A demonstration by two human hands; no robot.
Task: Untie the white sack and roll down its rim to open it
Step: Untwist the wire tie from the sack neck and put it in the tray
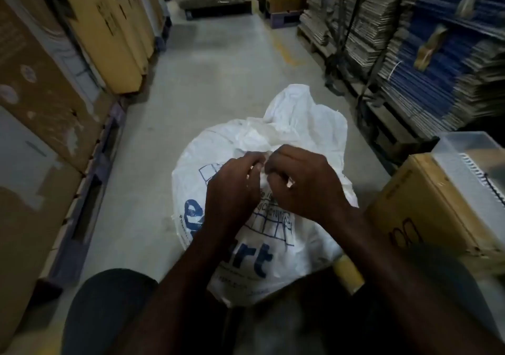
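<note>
A full white sack (297, 128) with blue print stands on the concrete floor in front of me. Its neck is gathered into a knot in the middle of the frame, and loose fabric flops away beyond it. My left hand (232, 188) and my right hand (303, 182) meet at the knot, fingers curled and pinching the bunched white fabric between them. The knot itself is mostly hidden by my fingers.
Tall cardboard boxes (109, 26) on pallets line the left of the aisle. Stacks of flattened cartons (410, 54) fill racks on the right. A brown box (426, 212) with a clear plastic bin (470, 158) on it sits close at the right. The grey floor (218, 67) stretches ahead.
</note>
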